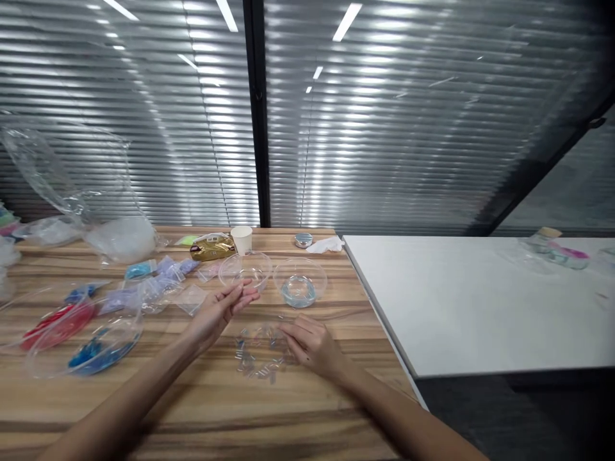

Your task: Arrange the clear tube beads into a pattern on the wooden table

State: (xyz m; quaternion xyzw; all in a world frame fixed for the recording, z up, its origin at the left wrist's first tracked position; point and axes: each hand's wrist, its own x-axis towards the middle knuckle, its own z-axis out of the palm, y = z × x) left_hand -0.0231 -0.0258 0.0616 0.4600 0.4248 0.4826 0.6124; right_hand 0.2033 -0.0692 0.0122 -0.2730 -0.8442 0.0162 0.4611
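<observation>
My left hand (223,314) is raised over the table just in front of the left clear bowl (246,272). Its thumb and fingers come together in a loose pinch; what lies between them is too small to make out. My right hand (310,342) is closed in a pinch at the right edge of a loose ring of small clear and bluish pieces (259,372), which look like beads, on the wood. Its fingertips hide whatever they grip. Beyond it stands a second clear bowl (298,291) with a clear, slightly bluish content.
Left are bowls with red (60,326) and blue material (103,355), and small lilac packets (158,282). Behind stand a gold packet (213,247), paper cup (242,240), round tin (303,240) and tissue (327,244). A white table (480,307) adjoins right.
</observation>
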